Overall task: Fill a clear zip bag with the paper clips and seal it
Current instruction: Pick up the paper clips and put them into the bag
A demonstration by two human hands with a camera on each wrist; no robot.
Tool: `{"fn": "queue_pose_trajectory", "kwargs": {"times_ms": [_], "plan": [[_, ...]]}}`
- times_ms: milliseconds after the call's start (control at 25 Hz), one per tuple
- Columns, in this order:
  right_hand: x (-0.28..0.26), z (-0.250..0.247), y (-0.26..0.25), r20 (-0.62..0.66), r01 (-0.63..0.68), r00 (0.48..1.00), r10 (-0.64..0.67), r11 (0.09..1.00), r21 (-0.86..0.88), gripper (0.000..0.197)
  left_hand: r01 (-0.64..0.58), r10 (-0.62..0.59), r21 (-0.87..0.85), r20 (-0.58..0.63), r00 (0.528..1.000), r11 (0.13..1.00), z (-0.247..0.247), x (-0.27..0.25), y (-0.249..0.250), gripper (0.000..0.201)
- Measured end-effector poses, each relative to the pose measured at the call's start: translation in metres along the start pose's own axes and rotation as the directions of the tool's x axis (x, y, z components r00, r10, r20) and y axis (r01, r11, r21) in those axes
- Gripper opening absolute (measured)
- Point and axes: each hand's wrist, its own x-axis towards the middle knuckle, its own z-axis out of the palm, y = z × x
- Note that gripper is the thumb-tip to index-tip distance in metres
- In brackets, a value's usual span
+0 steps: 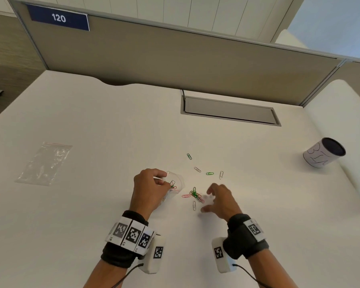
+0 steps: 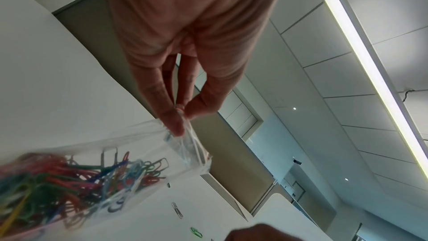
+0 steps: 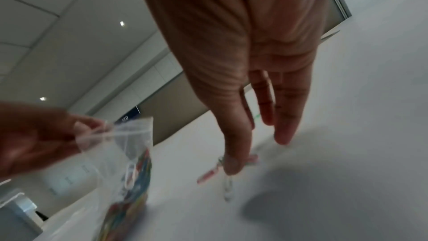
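My left hand [image 1: 152, 183] pinches the rim of a clear zip bag [image 1: 175, 183] between thumb and fingers, holding its mouth open above the desk. The bag [image 2: 129, 162] holds a tangle of coloured paper clips [image 2: 69, 180]; it also shows in the right wrist view [image 3: 125, 162]. My right hand [image 1: 218, 199] hovers with fingers spread and straight over a small heap of clips [image 1: 195, 194] on the desk [image 1: 92, 121]. Its fingertips [image 3: 231, 166] reach down to those clips [image 3: 208, 174], holding none that I can see. Several loose clips [image 1: 210, 173] lie scattered beyond the heap.
A second, empty clear zip bag [image 1: 45, 163] lies flat at the left. A white cylindrical cup [image 1: 324, 152] stands at the right edge. A grey cable hatch [image 1: 230, 111] sits in the desk at the back, before a partition wall [image 1: 175, 48].
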Motion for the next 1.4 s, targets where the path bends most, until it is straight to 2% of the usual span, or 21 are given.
{"fn": "queue_pose_trajectory", "kwargs": {"times_ms": [40, 120, 240, 320, 400, 480, 560, 680, 840, 1040, 1160, 1280, 1400], "plan": [[0.000, 0.007, 0.004, 0.029, -0.051, 0.998, 0.052, 0.998, -0.033, 0.056, -0.006, 0.006, 0.004, 0.001, 1.000, 1.000, 0.001, 0.000, 0.000, 0.026], [0.006, 0.020, 0.002, 0.002, -0.063, 0.998, 0.063, 0.998, 0.015, 0.056, -0.009, 0.009, 0.008, 0.004, 1.000, 1.000, 0.002, 0.000, 0.001, 0.027], [0.021, 0.029, -0.010, -0.090, 0.064, 0.995, -0.051, 0.987, 0.148, 0.044, -0.005, 0.005, 0.012, 0.005, 1.000, 1.000, 0.002, 0.000, 0.001, 0.026], [0.028, 0.029, -0.011, -0.172, 0.148, 0.978, -0.118, 0.973, 0.175, 0.034, -0.005, 0.005, 0.016, 0.010, 1.000, 1.000, 0.003, -0.001, 0.000, 0.026], [0.029, 0.029, -0.009, -0.157, 0.212, 0.968, -0.194, 0.971, 0.111, 0.040, 0.002, -0.002, 0.019, 0.003, 1.000, 1.000, 0.003, -0.001, 0.001, 0.026], [0.026, 0.032, -0.009, -0.026, 0.260, 0.965, -0.262, 0.964, -0.059, 0.055, 0.007, -0.006, 0.022, -0.001, 1.000, 1.000, 0.002, -0.001, 0.001, 0.025], [0.024, 0.040, -0.010, -0.011, 0.289, 0.956, -0.294, 0.945, -0.154, 0.048, 0.004, -0.004, 0.027, 0.007, 1.000, 1.000, 0.004, 0.000, 0.001, 0.025], [0.028, 0.047, -0.012, -0.096, 0.328, 0.933, -0.346, 0.931, -0.162, 0.028, 0.002, -0.002, 0.030, 0.004, 1.000, 1.000, 0.004, 0.000, 0.002, 0.025], [0.030, 0.042, -0.017, -0.111, 0.322, 0.932, -0.344, 0.930, -0.178, 0.013, 0.010, -0.010, 0.027, 0.001, 1.000, 1.000, 0.003, 0.001, 0.003, 0.024], [0.031, 0.038, -0.032, -0.045, 0.326, 0.924, -0.381, 0.841, -0.431, 0.011, 0.004, -0.004, 0.027, -0.004, 1.000, 1.000, 0.002, 0.001, 0.004, 0.025], [0.030, 0.036, -0.038, 0.002, 0.353, 0.914, -0.405, 0.794, -0.494, 0.012, 0.004, -0.004, 0.033, -0.003, 1.000, 0.999, 0.002, 0.002, 0.004, 0.025], [0.033, 0.034, -0.038, -0.005, 0.331, 0.927, -0.376, 0.821, -0.465, 0.015, 0.007, -0.007, 0.030, 0.000, 1.000, 1.000, 0.002, 0.002, 0.003, 0.026], [0.041, 0.029, -0.029, -0.111, 0.247, 0.954, -0.280, 0.938, -0.245, 0.016, 0.010, -0.010, 0.021, 0.004, 1.000, 1.000, 0.001, 0.003, 0.002, 0.027]]}}
